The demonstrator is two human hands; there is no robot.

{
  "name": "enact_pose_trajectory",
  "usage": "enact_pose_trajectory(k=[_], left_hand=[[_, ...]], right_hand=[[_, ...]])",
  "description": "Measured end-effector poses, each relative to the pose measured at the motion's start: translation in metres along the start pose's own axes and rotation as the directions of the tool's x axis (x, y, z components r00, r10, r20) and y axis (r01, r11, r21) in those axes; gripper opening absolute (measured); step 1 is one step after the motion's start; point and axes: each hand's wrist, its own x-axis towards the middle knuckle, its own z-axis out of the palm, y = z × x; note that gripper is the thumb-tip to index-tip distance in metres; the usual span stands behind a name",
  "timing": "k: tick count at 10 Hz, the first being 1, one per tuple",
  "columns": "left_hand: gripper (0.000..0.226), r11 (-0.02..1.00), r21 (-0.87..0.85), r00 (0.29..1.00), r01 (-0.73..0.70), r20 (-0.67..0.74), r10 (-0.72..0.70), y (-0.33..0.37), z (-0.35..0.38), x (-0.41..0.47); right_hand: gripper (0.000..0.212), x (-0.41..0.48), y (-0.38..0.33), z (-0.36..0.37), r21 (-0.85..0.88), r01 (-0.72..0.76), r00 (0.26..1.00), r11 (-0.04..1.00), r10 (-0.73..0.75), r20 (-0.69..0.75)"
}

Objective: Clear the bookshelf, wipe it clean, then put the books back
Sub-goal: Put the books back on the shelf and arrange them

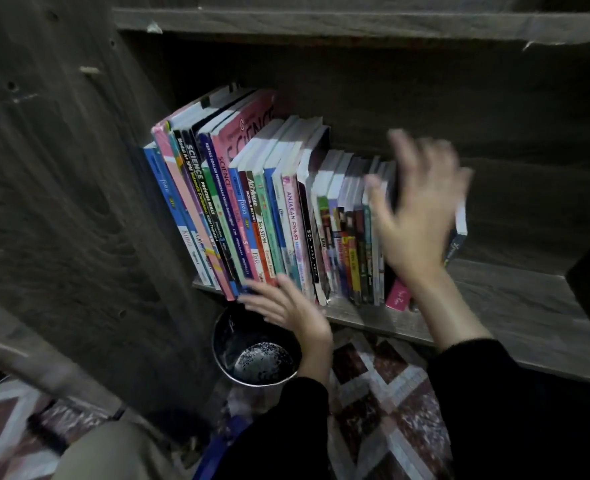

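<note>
grey wood-grain bookshelf (494, 327), multicoloured book spines (252, 216), black sleeves (487, 393), diamond-patterned floor (383, 393)

A round metal pot (227, 341) shows in the lower centre of the frame, dark inside with a speckled, shiny bottom. A floor mat (383, 403) patterned with dark red and white diamonds spreads to its right. Beige cloth (113, 455) fills the lower left, with a blurred blue item (214, 452) just beside it.
</note>
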Motion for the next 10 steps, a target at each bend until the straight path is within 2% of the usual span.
enact_pose_trajectory(k=[1,2,3,4,5,6,7,8,9,10], left_hand=[[0.061,0.923,-0.25,0.953,0.293,0.0,-0.303,0.007,0.01,0.01],[0.079,0.975,0.039,0.97,0.22,0.101,-0.223,-0.005,0.016,0.007],[0.081,0.977,0.091,0.979,0.194,0.051,-0.199,-0.002,0.018,0.006],[0.068,0.941,-0.133,0.942,0.313,-0.08,-0.325,0.01,0.029,0.006],[0.065,0.927,-0.21,0.935,0.31,-0.108,-0.337,0.015,0.03,0.004],[0.065,0.918,-0.244,0.93,0.314,-0.115,-0.348,0.008,0.03,0.007],[0.067,0.913,-0.254,0.932,0.318,-0.092,-0.35,0.01,0.026,0.007],[0.068,0.918,-0.198,0.928,0.344,-0.078,-0.365,0.02,0.021,0.004],[0.076,0.931,-0.037,0.931,0.363,0.058,-0.361,0.023,0.007,0.001],[0.074,0.933,0.005,0.917,0.361,0.18,-0.356,0.033,-0.014,-0.008]], right_hand=[[0.057,-0.016,0.048,-0.02,0.146,-0.512,0.783,0.846,0.53,-0.325],[0.061,-0.025,0.078,-0.012,0.461,-0.736,0.607,0.495,0.784,0.127],[0.059,-0.026,0.071,-0.005,0.521,-0.735,0.634,0.434,0.711,0.302],[0.057,-0.026,0.062,0.002,0.566,-0.737,0.627,0.368,0.684,0.372],[0.067,-0.029,0.047,0.016,0.528,-0.759,0.628,0.381,0.642,0.44],[0.086,-0.028,0.035,0.026,0.425,-0.769,0.639,0.478,0.612,0.466],[0.094,-0.026,0.038,0.026,0.389,-0.786,0.619,0.481,0.604,0.503],[0.081,-0.023,0.042,0.02,0.376,-0.805,0.591,0.458,0.574,0.567],[0.053,-0.018,0.04,0.011,0.386,-0.795,0.607,0.468,0.611,0.509],[0.047,-0.012,0.022,0.005,0.302,-0.726,0.688,0.618,0.644,0.336]])
